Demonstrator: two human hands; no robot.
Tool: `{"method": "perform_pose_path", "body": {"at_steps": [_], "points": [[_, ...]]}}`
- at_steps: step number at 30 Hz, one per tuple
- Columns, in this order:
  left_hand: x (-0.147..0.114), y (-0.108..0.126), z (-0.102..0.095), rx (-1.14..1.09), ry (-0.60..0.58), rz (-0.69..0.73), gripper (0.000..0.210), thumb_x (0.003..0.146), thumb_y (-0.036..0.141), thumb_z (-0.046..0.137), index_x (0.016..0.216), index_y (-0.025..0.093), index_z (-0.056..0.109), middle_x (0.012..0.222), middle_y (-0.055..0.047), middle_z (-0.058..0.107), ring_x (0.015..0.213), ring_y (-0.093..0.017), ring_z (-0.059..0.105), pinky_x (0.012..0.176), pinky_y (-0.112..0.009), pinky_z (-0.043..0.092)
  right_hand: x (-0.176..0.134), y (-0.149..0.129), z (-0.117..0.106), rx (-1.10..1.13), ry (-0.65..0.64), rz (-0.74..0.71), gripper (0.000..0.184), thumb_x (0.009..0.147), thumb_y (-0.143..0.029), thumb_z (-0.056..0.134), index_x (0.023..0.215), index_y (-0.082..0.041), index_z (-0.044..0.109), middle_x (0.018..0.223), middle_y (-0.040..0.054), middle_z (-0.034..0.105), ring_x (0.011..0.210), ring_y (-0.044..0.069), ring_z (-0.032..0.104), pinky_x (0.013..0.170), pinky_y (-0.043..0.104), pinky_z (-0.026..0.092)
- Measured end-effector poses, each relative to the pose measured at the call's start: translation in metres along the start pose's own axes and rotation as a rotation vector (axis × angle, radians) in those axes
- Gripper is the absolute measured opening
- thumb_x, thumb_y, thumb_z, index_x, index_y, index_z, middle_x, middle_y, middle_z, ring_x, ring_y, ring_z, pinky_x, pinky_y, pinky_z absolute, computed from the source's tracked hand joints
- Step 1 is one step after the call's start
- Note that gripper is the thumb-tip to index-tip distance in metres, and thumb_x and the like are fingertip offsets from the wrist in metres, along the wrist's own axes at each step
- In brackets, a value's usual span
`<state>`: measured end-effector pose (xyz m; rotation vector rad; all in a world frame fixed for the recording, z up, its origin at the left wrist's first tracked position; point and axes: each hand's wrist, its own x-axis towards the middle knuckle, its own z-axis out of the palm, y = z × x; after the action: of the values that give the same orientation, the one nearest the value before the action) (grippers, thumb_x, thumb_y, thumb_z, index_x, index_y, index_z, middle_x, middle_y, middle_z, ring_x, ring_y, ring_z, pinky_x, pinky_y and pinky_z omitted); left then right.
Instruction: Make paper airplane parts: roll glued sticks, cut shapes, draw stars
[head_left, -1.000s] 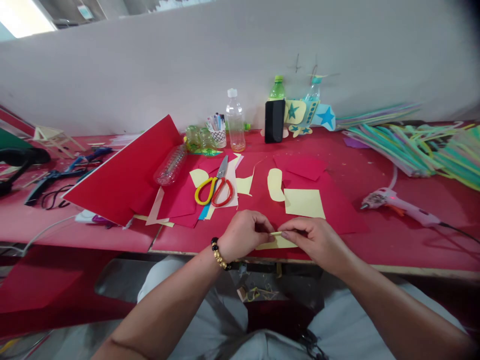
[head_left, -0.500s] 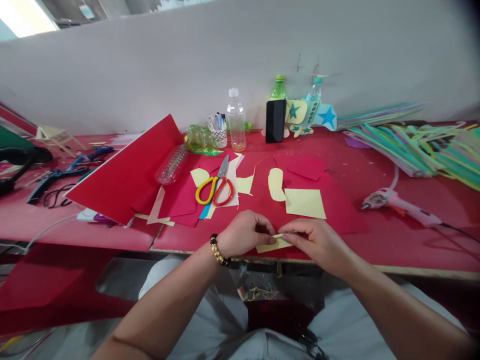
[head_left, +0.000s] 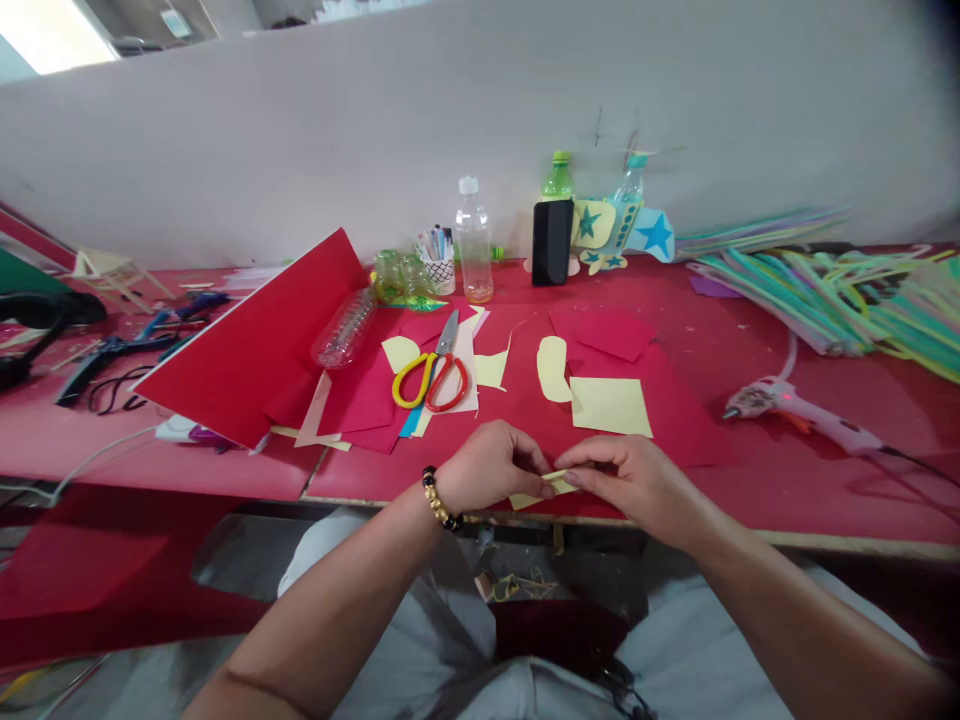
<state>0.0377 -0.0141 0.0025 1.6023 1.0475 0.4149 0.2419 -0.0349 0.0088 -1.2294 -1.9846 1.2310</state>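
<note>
Both my hands pinch a small piece of pale yellow paper (head_left: pixel 529 498) at the table's front edge. My left hand (head_left: pixel 499 465), with a beaded bracelet at the wrist, has its fingertips on the paper's left part. Thumb and fingers of my right hand (head_left: pixel 630 480) press on its right end, and the upper edge looks folded or raised. Just beyond lie a yellow paper rectangle (head_left: pixel 611 406) and a yellow cut piece with rounded ends (head_left: pixel 553 369). Scissors (head_left: pixel 436 372) with one yellow and one red handle rest on paper scraps to the left.
A glue gun (head_left: pixel 806 412) lies at right, below a heap of coloured strips (head_left: pixel 817 290). At the back stand a clear bottle (head_left: pixel 473 245), a pen cup (head_left: pixel 436 270) and a black phone (head_left: pixel 551 243). A red board (head_left: pixel 262 345) leans at left beside a clear plastic bottle (head_left: pixel 345 330).
My left fingertips have shifted slightly on the yellow paper, with the thumb lower on it. The paper has tilted a little. Other things stay in place.
</note>
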Motion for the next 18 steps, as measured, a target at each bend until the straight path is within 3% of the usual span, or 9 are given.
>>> {"method": "perform_pose_path", "body": {"at_steps": [5, 11, 18], "points": [[-0.0004, 0.0001, 0.0012, -0.012, -0.006, 0.006, 0.022, 0.063, 0.031, 0.077, 0.075, 0.013, 0.072, 0.059, 0.002, 0.059, 0.054, -0.009, 0.046, 0.051, -0.019, 0.034, -0.0006, -0.0016, 0.0001, -0.025, 0.041, -0.005, 0.014, 0.083, -0.021, 0.058, 0.082, -0.019, 0.072, 0.079, 0.0002, 0.072, 0.074, 0.014, 0.064, 0.069, 0.022, 0.046], [-0.0014, -0.0005, -0.0012, -0.019, -0.059, 0.051, 0.022, 0.072, 0.03, 0.069, 0.084, 0.012, 0.075, 0.069, -0.001, 0.065, 0.062, -0.01, 0.047, 0.062, -0.02, 0.039, 0.0001, 0.0024, -0.0011, -0.053, 0.049, -0.034, 0.014, 0.083, -0.021, 0.059, 0.081, -0.02, 0.072, 0.079, 0.0, 0.072, 0.074, 0.014, 0.064, 0.07, 0.022, 0.046], [-0.0014, 0.0032, -0.0009, -0.035, 0.002, -0.004, 0.016, 0.066, 0.027, 0.073, 0.071, 0.012, 0.071, 0.058, 0.002, 0.058, 0.055, -0.008, 0.043, 0.055, -0.02, 0.035, 0.0004, 0.0042, 0.0003, 0.051, 0.05, 0.044, 0.017, 0.082, -0.029, 0.06, 0.087, -0.018, 0.071, 0.078, 0.0023, 0.071, 0.071, 0.016, 0.061, 0.066, 0.025, 0.046]]}}
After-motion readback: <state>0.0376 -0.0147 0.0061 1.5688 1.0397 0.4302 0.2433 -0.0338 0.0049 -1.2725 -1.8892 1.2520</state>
